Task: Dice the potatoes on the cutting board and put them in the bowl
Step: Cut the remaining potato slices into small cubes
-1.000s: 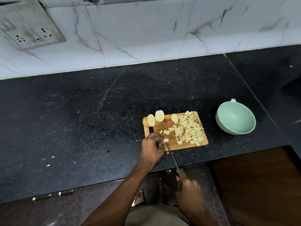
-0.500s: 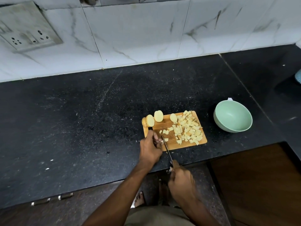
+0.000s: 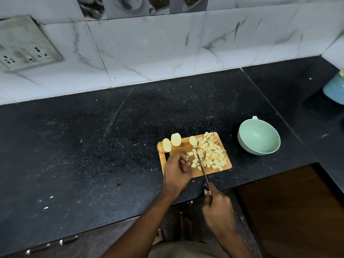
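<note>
A small wooden cutting board (image 3: 188,146) lies near the counter's front edge. A heap of diced potato (image 3: 212,153) covers its right half. Three potato halves (image 3: 176,139) stand along its far left edge. My left hand (image 3: 176,170) rests on the board's near left part with curled fingers; whatever is under the fingers is hidden. My right hand (image 3: 217,205) grips the handle of a knife (image 3: 202,165), whose thin blade reaches into the near edge of the dice. The pale green bowl (image 3: 258,138) stands empty to the right of the board.
The black stone counter (image 3: 93,155) stretches wide to the left. A blue ribbed object (image 3: 335,90) sits at the far right edge. A wall socket plate (image 3: 24,45) is on the tiled wall at the left. The counter's front edge runs just below the board.
The knife blade has moved right and forward, from beside my left hand into the pile of dice. My left hand has stayed on the board's near left part.
</note>
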